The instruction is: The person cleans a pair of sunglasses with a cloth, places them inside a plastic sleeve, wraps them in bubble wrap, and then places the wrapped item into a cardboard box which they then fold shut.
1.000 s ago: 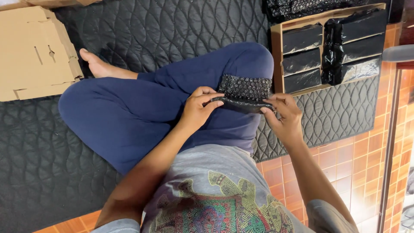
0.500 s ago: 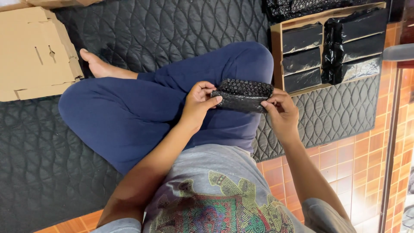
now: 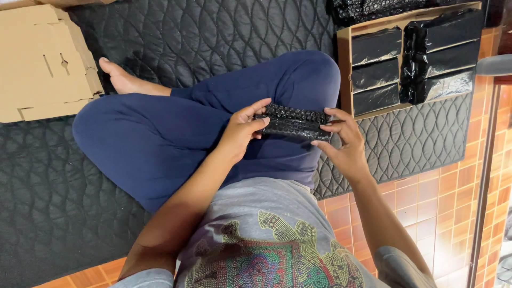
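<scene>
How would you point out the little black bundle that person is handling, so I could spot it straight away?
Start at the big quilted black mat and find the crossed legs in dark blue trousers. Above the raised knee, the left hand and right hand pinch the ends of a small black bubble-wrapped packet. Unlike the wrapped packets lined up in the cardboard tray, it is the only one held.

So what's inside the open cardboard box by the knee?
The open cardboard box holds black plastic-wrapped rectangular packages, packed in two columns. Anything beneath them, and what they contain, is hidden.

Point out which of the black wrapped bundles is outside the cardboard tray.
The bubble-wrapped bundle held over the lap by the left hand and right hand; the others lie in the tray.
</scene>
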